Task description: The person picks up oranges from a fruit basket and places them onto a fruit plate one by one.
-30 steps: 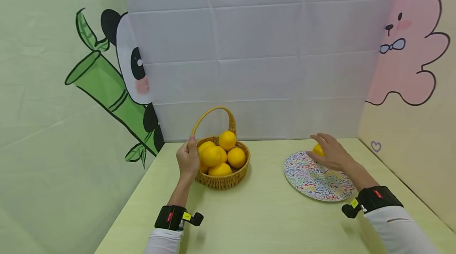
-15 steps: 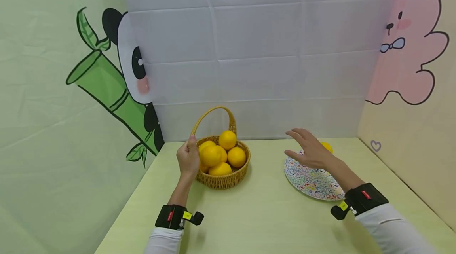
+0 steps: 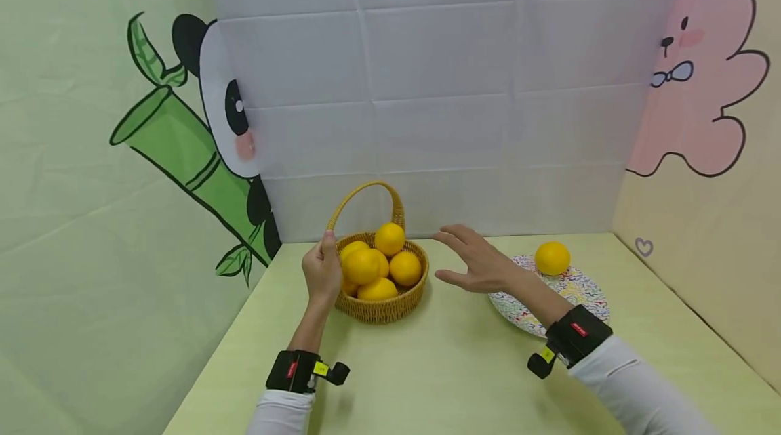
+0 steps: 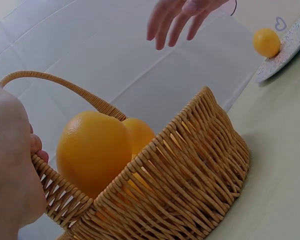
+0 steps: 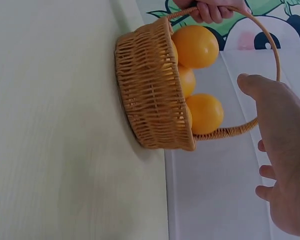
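My left hand (image 3: 321,273) grips the handle of a wicker basket (image 3: 381,312) at its left side; the basket stands on the table. Several oranges (image 3: 361,267) are heaped inside it, one (image 3: 390,238) resting on top at the back. To the basket's right, my right hand (image 3: 478,264) hovers with fingers spread and nothing in it. Beyond that forearm, a single orange (image 3: 552,258) sits on a round, colourfully patterned plate (image 3: 588,293), partly covered by the arm. In the right wrist view the thumb (image 5: 260,87) points toward the basket, apart from it.
The pale table (image 3: 421,374) runs back to a grey-white cloth wall (image 3: 439,116). A green side wall with a panda drawing (image 3: 228,110) bounds the left, and a cream wall with a pink bear drawing (image 3: 702,83) the right.
My right hand has moved left from the orange on the plate toward the basket, leaving that orange in full view. The left hand and basket have stayed put.
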### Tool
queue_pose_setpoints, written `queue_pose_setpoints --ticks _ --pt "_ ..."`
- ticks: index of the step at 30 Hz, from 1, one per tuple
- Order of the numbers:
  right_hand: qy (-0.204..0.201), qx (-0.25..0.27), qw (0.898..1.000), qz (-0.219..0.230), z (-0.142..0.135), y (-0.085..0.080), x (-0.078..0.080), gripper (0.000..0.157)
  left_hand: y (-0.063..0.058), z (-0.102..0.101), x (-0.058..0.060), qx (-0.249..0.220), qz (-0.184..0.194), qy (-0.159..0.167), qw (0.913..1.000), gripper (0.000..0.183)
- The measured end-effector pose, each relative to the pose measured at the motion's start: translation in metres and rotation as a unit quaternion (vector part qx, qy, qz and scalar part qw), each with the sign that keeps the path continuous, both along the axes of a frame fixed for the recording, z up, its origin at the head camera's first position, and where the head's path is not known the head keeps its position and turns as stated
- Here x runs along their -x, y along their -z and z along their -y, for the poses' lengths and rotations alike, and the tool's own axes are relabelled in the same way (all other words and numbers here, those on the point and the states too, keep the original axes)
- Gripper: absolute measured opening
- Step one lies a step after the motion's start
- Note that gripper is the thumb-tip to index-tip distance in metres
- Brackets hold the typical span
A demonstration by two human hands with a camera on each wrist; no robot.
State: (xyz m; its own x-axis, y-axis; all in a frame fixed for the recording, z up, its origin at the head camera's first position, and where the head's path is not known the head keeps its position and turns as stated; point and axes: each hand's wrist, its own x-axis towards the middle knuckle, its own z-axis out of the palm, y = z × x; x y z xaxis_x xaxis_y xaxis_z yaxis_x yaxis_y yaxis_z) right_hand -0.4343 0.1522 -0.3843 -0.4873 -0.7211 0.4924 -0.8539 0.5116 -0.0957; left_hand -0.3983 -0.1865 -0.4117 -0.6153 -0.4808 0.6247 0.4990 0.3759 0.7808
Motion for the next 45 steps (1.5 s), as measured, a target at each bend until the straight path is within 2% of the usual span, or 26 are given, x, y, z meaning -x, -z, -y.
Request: queue_pose_setpoints --ticks 7,14,24,30,31,37,41,45 --pt "-0.027 -0.012 1.0 -0.007 0.046 -0.004 -0.014 0.076 0.002 0.004 -0.004 0.003 0.01 0.014 0.9998 0.062" --pt "-0.033 -0.022 0.999 0.004 0.08 -0.005 -0.024 0.073 0.001 0.007 -0.006 0.015 -0.002 0.023 0.9996 0.062" --pt "-0.065 -0.042 0.997 -0.014 0.116 -0.002 -0.022 0.073 -0.001 0.004 -0.006 0.01 -0.007 0.012 0.9998 0.06" --pt "-0.056 -0.058 0.997 -0.007 0.133 -0.003 -0.023 0.076 -0.02 -0.006 -0.028 0.007 -0.004 0.028 0.9996 0.058" --pt "-0.051 -0.059 0.997 -0.001 0.136 -0.004 -0.023 0.076 -0.021 -0.006 -0.028 0.005 -0.001 0.03 0.9995 0.057" --pt "-0.03 -0.08 0.996 0.014 0.149 -0.011 -0.023 0.077 -0.007 0.003 -0.006 0.008 -0.001 0.021 0.9997 0.058" --pt "-0.035 -0.084 0.996 0.025 0.156 -0.011 -0.022 0.075 -0.003 0.006 -0.003 0.011 0.007 0.013 0.9998 0.059" --pt "-0.044 -0.078 0.995 0.046 0.162 -0.007 -0.02 0.072 0.0 0.008 -0.004 0.011 0.013 0.021 0.9996 0.061"
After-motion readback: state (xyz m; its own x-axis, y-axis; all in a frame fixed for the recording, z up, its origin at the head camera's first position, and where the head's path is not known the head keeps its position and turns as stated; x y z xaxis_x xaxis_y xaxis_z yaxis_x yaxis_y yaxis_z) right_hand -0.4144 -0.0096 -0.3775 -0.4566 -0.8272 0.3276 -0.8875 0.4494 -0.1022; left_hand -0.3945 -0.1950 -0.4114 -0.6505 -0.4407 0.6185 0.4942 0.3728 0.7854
